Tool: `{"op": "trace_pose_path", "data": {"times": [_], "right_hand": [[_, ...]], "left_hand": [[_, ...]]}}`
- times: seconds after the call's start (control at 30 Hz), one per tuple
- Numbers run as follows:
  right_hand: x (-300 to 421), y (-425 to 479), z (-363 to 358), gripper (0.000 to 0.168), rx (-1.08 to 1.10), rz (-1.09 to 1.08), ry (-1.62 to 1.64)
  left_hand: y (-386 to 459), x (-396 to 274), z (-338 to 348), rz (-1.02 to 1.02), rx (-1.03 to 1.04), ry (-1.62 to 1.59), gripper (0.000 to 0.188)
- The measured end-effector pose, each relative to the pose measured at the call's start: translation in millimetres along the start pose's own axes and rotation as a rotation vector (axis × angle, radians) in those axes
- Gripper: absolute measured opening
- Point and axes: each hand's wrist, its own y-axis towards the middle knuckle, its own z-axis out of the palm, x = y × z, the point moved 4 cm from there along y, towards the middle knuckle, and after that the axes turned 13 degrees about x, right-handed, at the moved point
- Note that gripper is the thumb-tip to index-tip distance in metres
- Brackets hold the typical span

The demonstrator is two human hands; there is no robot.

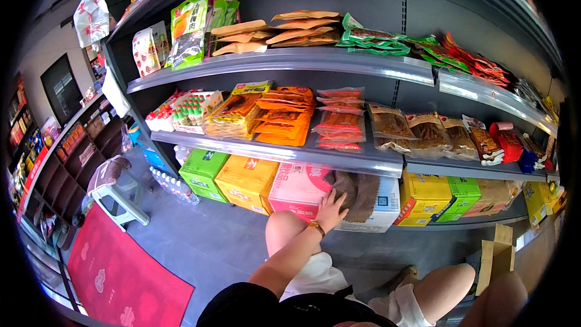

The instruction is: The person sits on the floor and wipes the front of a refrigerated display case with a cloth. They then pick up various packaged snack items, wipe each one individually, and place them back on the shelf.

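My left hand (333, 211), with a band at the wrist, lies with fingers spread on a brown cloth (363, 195). The cloth drapes over a pink carton (295, 186) and a white-and-blue carton (388, 204) under the lowest shelf. Whether the fingers grip the cloth is hard to tell; they look laid flat on it. My right hand is out of view; at the lower right only part of a bare limb shows. Above the cloth, packs of red snacks (340, 120) and clear bags of brown dried food (426, 134) rest on the shelf (281, 152).
Green (204, 172) and yellow (247, 181) cartons stand left of the pink one, more cartons to the right. Bottled water (174, 186), a plastic stool (120, 200) and a red mat (127, 272) are on the left. An opened cardboard box (497, 254) stands lower right.
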Motion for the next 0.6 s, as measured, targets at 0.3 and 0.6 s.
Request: {"op": "trace_pose_path", "data": {"times": [0.3,0.6], "right_hand": [[-11.3,22.7,134.3,0.034,0.253,-0.004,0.341],[-28.3,14.2,105.6,0.034,0.165,-0.016,0.53]], "left_hand": [[2.7,1.5,9.8,0.054,-0.057,0.011,0.059],[8.1,3.0,17.1,0.153,-0.034,0.06,0.055]]}}
